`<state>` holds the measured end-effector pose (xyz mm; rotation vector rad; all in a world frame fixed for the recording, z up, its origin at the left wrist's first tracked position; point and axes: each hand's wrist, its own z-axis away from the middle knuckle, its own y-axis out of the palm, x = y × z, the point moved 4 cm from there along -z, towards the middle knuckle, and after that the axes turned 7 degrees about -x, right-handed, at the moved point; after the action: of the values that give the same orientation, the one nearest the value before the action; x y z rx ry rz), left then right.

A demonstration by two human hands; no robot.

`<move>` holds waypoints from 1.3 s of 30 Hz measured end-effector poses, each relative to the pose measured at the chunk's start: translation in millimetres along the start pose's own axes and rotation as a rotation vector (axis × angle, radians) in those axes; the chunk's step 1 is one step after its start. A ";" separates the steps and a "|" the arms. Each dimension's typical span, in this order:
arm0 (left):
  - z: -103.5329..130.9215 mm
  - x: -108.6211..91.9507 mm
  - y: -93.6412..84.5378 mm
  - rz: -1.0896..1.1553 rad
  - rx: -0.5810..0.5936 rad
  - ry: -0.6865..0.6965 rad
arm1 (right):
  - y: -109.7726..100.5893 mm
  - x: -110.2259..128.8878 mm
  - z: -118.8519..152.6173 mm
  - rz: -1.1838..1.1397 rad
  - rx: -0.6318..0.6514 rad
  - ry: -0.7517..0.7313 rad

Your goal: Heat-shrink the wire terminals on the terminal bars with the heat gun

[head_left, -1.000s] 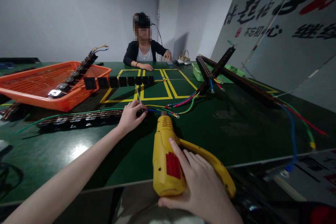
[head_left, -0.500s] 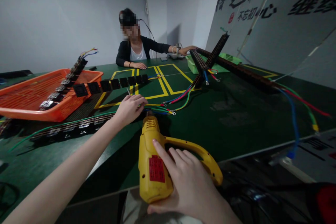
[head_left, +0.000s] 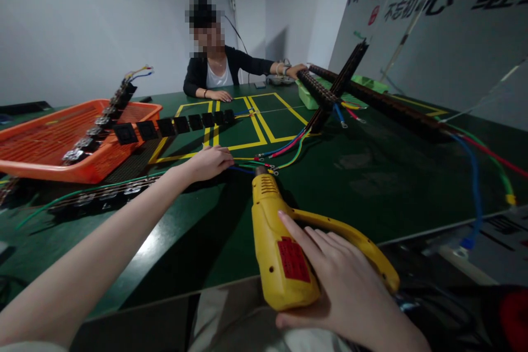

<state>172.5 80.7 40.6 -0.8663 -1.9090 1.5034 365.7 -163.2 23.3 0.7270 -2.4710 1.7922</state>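
My right hand (head_left: 330, 264) is closed round a yellow heat gun (head_left: 280, 253) with a red label on its body. The heat gun's nozzle points away from me, close to ring-terminal wires (head_left: 266, 165) in blue, green, yellow and red. My left hand (head_left: 211, 163) is closed on the near ends of these wires, its fingertips partly hidden. Beneath my left forearm lies a long black strip with metal segments (head_left: 107, 193), a green wire running along it. A row of black square pieces (head_left: 167, 126) stretches just beyond my left hand.
At left, an orange basket (head_left: 94, 176) holds another segmented strip. A co-worker (head_left: 216, 66) sits across the green table (head_left: 371, 187), one hand on long dark strips (head_left: 371, 96) over a green basket (head_left: 307, 98). Loose wires (head_left: 474, 176) hang over the table's right edge.
The heat gun in my right hand has moved right, its nozzle now nearer the ring terminals. My left hand stays on the wires. The view has shifted slightly.
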 end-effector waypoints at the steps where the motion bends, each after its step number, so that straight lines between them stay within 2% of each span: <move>1: 0.8 2.2 1.6 0.030 -0.024 -0.002 | -1.3 -2.5 1.9 0.015 -0.014 0.009; 5: 4.7 13.7 9.2 0.221 -0.161 -0.007 | -3.7 -5.8 5.7 0.041 -0.048 0.024; 8: 7.1 20.6 16.1 0.377 -0.162 -0.037 | -3.4 -3.0 6.1 0.051 -0.051 0.020; 12: 9.3 22.7 19.6 0.461 -0.131 -0.131 | -2.2 2.7 6.3 0.064 -0.071 0.031; 18: 11.0 23.6 21.1 0.498 -0.102 -0.266 | 6.1 15.0 3.1 0.044 -0.055 0.019; 24: 10.6 23.7 23.2 0.500 -0.119 -0.192 | 18.6 33.5 -0.1 0.088 -0.148 -0.111; 26: 10.8 23.8 23.9 0.487 -0.129 -0.189 | 21.4 38.6 -1.4 0.093 -0.143 -0.139; 34: 14.4 20.4 25.8 0.437 -0.122 -0.204 | 27.5 50.9 -25.8 0.058 -0.076 -0.131; 39: 16.2 15.1 22.2 0.437 -0.132 -0.217 | 32.1 50.9 -33.2 0.056 -0.083 -0.113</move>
<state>154.0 85.9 15.9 -1.2915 -2.0864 1.7971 299.8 -144.0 19.6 0.7827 -2.6455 1.6988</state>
